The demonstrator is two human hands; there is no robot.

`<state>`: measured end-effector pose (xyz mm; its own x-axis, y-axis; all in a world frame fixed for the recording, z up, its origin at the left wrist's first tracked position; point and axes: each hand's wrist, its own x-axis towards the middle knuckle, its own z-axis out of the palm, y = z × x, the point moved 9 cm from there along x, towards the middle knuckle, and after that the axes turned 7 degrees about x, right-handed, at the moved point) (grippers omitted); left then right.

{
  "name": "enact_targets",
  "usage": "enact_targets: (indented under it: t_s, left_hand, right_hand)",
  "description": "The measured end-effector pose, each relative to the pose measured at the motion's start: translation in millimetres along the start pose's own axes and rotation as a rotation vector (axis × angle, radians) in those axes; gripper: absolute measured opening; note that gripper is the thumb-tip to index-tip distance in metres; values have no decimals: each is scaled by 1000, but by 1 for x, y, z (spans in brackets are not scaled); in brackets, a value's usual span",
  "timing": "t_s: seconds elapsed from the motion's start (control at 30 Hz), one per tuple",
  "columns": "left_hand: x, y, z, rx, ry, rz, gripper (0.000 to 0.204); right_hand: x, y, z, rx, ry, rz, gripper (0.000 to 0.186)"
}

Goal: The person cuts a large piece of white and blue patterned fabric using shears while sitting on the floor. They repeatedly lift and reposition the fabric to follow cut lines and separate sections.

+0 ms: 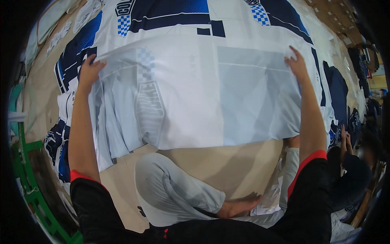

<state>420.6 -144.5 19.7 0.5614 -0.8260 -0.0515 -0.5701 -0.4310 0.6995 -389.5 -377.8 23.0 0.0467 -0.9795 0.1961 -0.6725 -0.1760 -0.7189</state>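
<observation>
Printed fabric (191,101), raised above the tan surface (187,166) with its pale reverse showing, looked thin, light and limp, likely to ripple unless kept taut from two well-separated points along its far edge. There the left hand (92,68) and the right hand (294,65) each appeared to pinch it between thumb and fingers. Its near edge ended close to the bent knee (152,166), with some room toward the lap, while blue-and-white printed panels (170,20) crowded the far side.
</observation>
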Motion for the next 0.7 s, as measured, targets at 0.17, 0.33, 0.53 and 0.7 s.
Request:
enact_targets:
  t_s: [0.17,0.33,0.53,0.7]
  left_hand:
    - [-166,12,40,290,-96,401,54]
    - [-318,-5,59,524,-330,818,60]
    - [-305,-69,47,629,-222,504,38]
    - [-329,-71,20,597,-98,653,33]
  right_hand:
    - [-140,-8,13,-265,-223,19,49]
    - [-309,-47,4,-290,-447,-104,44]
    - [-350,-52,5,-538,-339,-342,30]
    - [-342,-13,0,-676,-351,-166,15]
